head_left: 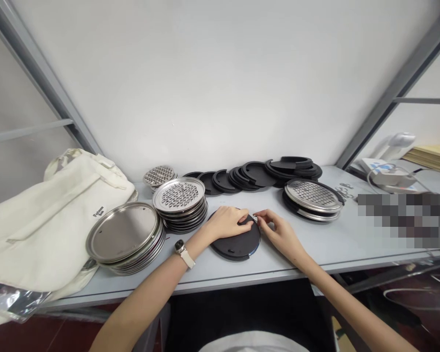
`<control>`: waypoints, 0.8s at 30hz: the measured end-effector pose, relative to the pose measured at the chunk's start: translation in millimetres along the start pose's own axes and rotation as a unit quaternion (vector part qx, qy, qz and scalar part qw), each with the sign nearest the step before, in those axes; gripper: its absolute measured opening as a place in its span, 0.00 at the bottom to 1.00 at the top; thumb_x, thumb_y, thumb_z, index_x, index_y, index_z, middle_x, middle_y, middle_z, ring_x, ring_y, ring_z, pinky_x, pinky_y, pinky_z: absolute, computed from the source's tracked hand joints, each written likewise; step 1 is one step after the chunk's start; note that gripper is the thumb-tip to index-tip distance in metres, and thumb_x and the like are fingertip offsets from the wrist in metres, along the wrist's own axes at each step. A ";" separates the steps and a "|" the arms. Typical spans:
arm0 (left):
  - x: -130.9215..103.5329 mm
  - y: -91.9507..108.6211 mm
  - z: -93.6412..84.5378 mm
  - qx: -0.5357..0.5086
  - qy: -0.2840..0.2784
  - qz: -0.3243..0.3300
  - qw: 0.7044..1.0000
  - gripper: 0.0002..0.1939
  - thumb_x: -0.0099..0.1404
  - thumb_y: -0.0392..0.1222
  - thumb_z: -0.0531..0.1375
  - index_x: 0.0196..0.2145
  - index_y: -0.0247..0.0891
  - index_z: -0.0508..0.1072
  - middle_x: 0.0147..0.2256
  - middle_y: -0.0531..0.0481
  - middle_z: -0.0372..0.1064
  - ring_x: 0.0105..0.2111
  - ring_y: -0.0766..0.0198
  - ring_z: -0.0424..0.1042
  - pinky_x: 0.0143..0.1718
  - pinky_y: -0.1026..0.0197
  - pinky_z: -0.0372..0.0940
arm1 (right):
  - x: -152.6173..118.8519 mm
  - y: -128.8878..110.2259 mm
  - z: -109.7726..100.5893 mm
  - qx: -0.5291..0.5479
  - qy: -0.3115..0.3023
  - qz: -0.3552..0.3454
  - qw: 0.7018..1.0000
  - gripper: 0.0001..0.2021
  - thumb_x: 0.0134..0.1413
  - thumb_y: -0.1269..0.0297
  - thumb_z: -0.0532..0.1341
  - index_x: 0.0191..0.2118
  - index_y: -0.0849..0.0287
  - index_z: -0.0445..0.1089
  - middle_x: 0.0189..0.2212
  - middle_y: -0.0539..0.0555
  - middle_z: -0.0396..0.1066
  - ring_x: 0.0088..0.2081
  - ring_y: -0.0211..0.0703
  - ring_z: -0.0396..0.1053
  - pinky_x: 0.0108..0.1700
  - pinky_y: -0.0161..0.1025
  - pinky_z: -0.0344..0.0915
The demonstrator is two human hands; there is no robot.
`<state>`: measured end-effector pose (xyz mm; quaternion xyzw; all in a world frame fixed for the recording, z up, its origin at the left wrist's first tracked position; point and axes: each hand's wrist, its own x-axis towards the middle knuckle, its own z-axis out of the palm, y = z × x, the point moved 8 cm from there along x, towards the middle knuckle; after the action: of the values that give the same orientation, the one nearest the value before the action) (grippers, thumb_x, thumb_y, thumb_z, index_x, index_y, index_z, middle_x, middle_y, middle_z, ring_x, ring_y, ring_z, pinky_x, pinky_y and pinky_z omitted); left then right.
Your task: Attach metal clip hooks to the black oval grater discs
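Two bare hands are set at the black disc (pixel 234 244), just right of the lower middle of the frame. The disc is round, so no long axis is offered; its upper right rim is where both hands are met, the left lying over it, the right placed just outside. By the left hand (pixel 227 221) the top of the disc is pressed, fingers slightly bent and loosely parted; whether the metal is also touched by its fingertips cannot be told. By the right hand (pixel 279 233) a small metal piece (pixel 255 218) is pinched between thumb and forefinger at that rim. A watch (pixel 184 253) is worn on the left wrist. Farther left, a stack of grater plates (pixel 179 195) and a pile of plain metal discs (pixel 126 232) are seen, flanked by a white bag (pixel 58 210). Behind, black rings (pixel 258 173) are laid along the wall; toward the right, another grater stack (pixel 313 195) is placed beside loose metal bits (pixel 344 189).
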<state>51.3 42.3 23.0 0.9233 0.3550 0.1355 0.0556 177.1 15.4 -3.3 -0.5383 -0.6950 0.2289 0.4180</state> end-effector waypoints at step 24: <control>0.0 0.5 -0.1 -0.005 -0.014 -0.009 1.000 0.11 0.65 0.49 0.55 0.31 0.40 0.67 0.27 0.53 0.71 0.28 0.61 0.71 0.28 0.62 0.54 | 24.9 13.8 17.0 0.107 -0.032 0.019 0.994 0.13 0.56 0.52 0.57 0.32 0.58 0.66 0.23 0.49 0.68 0.27 0.39 0.64 0.32 0.35 0.60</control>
<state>51.6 42.0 23.2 0.9217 0.3618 0.1234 0.0661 169.0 45.4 -14.8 -0.4961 -0.6691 0.3269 0.4465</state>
